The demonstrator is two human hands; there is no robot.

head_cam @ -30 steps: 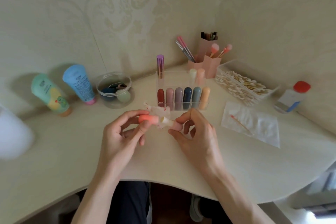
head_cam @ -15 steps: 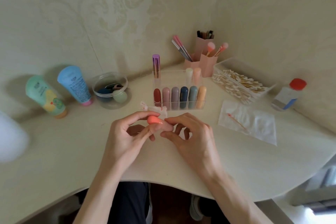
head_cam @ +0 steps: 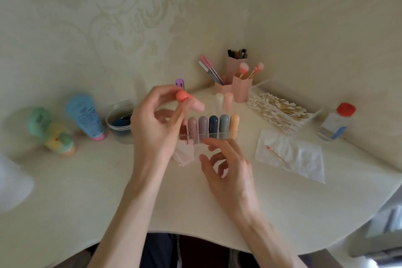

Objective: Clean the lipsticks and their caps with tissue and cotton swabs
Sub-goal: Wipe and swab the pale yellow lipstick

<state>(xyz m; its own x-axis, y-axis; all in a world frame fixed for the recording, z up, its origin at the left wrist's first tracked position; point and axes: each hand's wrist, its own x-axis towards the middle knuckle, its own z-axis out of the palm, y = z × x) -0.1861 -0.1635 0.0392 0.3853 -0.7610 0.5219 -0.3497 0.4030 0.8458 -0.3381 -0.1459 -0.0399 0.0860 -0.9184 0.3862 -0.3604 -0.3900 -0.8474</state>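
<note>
1. The left hand (head_cam: 155, 130) pinches a coral lipstick (head_cam: 181, 95) in its grip, raised before the clear organizer (head_cam: 217, 136).
2. The right hand (head_cam: 230, 176) hovers, grip spread, beside the stained tissue (head_cam: 183, 155) on the surface (head_cam: 87, 191).
3. The blue tube (head_cam: 86, 115) carries print too blurred to read.

Left hand (head_cam: 155, 130) covers most of dark red lipstick (head_cam: 183, 131). White object (head_cam: 12, 183) blurred, cut by left edge. Blue tube (head_cam: 84, 115) print unreadable.

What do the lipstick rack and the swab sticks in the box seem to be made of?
The lipstick rack looks like clear, glossy plastic, perhaps acrylic: the tubes show through its front wall. The swab sticks look like wood or bamboo: tan and matte, with white cotton tips.
</note>
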